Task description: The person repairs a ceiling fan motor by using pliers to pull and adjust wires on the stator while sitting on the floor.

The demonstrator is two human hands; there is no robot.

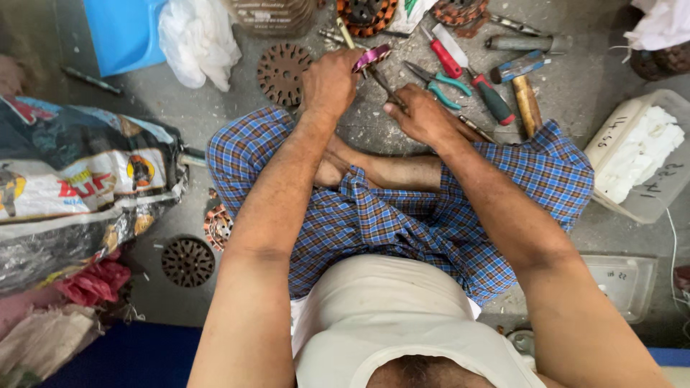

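Observation:
I sit cross-legged on a grey floor in a blue checked cloth. My left hand [329, 82] is closed around a small round part with magenta wire winding [371, 57], held just above the floor. My right hand [420, 115] grips a thin dark metal tool [379, 77] whose tip points up into that wound part. The two hands are close together, a hand's width apart.
Red-handled screwdrivers [489, 97], teal-handled pliers [438, 82] and a wooden-handled tool [527, 104] lie right of the hands. Round slotted metal discs [282, 72] [187, 262] lie on the floor. A printed sack [79, 187] is left, a plastic tub of white pieces [640, 154] right.

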